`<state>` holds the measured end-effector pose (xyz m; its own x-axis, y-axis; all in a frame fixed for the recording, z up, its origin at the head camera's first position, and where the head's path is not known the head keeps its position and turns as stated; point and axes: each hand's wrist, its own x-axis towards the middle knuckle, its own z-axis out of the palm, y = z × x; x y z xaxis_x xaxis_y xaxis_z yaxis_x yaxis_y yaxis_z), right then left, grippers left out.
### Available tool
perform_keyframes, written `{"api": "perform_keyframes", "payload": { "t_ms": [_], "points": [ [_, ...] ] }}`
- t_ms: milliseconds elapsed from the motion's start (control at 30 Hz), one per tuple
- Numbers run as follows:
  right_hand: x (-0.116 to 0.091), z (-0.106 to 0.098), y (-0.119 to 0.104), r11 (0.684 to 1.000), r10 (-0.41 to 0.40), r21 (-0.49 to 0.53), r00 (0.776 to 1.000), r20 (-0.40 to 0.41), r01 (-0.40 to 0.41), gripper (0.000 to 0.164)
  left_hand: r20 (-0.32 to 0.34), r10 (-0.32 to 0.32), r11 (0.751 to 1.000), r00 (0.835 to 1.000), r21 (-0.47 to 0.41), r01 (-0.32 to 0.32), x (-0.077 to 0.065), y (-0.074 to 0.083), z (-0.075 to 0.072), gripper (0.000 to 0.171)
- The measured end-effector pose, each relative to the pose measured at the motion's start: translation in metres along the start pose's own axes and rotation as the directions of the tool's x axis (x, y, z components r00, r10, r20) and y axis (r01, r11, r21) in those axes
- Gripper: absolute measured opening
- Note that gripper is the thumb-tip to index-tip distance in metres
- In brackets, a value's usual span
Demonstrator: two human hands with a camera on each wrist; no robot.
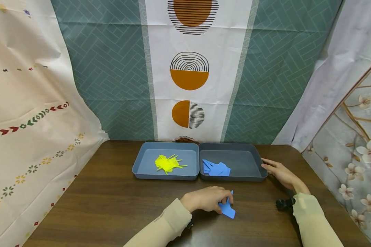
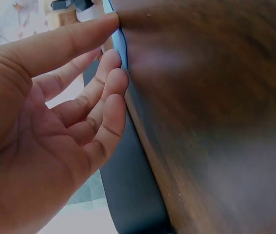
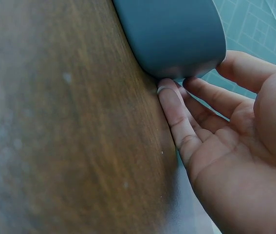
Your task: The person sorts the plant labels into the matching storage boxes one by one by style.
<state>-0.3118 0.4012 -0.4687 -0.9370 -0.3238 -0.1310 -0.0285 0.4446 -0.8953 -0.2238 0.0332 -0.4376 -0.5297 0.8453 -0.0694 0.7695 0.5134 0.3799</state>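
My left hand [image 1: 208, 199] is low over the table, thumb and fingertips bent around a flat, thin blue piece [image 1: 227, 210] with an angular outline. In the left wrist view, fingertips and thumb meet the edge of that blue piece [image 2: 121, 48], seen nearly edge-on. At the right end of the dark grey tray [image 1: 256, 164], my right hand [image 1: 279, 173] touches the outer wall and rim with loosely extended fingers. The right wrist view has these fingertips [image 3: 169, 97] at the tray's rounded corner [image 3: 176, 39]. A pile of similar blue pieces [image 1: 216, 168] lies in that tray's left part.
A blue-grey tray [image 1: 137, 168] stands against the dark tray's left side, holding a pile of bright yellow flat pieces [image 1: 168, 164] with thin strips. Both stand near the back of the brown wooden table [image 1: 111, 195]. Patterned cloths [image 1: 105, 68] hang behind and at the sides.
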Motion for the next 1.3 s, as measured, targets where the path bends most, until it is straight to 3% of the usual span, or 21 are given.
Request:
{"api": "perform_keyframes", "payload": {
  "t_ms": [267, 1300],
  "points": [
    [0.0, -0.001, 0.0, 1.0, -0.004, -0.018, 1.0, 0.001, 0.004, 0.074, 0.005, -0.032, 0.999, 0.999, -0.007, 0.032, 0.0, -0.002, 0.001, 0.037],
    [0.001, 0.001, -0.001, 1.0, -0.02, -0.014, 1.0, 0.005, 0.02, 0.071, -0.017, 0.047, 0.989, 0.999, -0.139, -0.049, 0.001, -0.011, -0.008, 0.039]
  ]
}}
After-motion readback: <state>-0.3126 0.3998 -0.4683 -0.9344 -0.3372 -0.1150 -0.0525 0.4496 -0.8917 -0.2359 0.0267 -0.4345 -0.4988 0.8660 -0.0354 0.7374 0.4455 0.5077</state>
